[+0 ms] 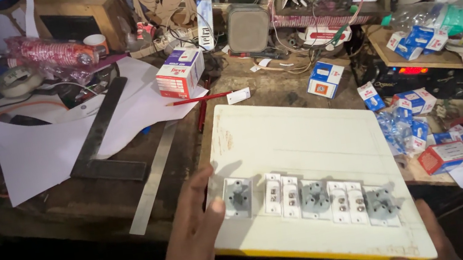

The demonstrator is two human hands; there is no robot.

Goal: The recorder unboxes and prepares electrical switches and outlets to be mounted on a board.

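A white rectangular board (300, 138) with a yellow front edge lies tilted over the workbench. Along its near side sits a row of grey and white electrical switch and socket modules (309, 199), backs up. My left hand (191, 246) grips the board's near left edge, thumb resting beside the leftmost grey module (238, 197). My right hand (431, 237) holds the board's near right corner from below; only some of its fingers show.
A steel square (101, 137), a metal ruler (153, 181) and white paper sheets (50, 145) lie left of the board. A red pencil (199, 98) and small box (179, 73) sit behind it. Several blue and red cartons (447, 143) crowd the right; cluttered shelves stand behind.
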